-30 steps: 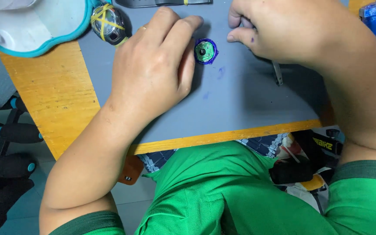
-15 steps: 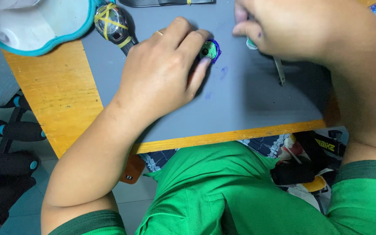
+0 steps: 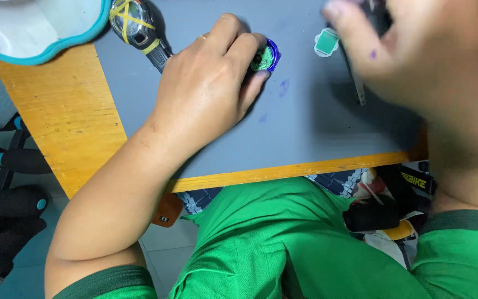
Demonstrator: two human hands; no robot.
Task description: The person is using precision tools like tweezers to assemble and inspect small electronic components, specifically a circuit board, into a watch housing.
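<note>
Pinching a small round blue-and-green part (image 3: pixel 265 57) against the grey mat (image 3: pixel 305 138), upper centre of frame: left hand (image 3: pixel 206 91), fingertips closed around it. Blurred at upper right, right hand (image 3: pixel 416 50) clasping a thin metal tool (image 3: pixel 357 88). Steadying step, seemingly; next calls for tool tip meeting part. Nearby: teal tag (image 3: pixel 326 42), yellow-banded gadget (image 3: pixel 134 22), wooden tabletop (image 3: pixel 56 122).

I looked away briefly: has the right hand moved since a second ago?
Yes. The right hand has lifted off the grey mat toward the camera, now blurred, uncovering a small teal piece beneath it.
</note>
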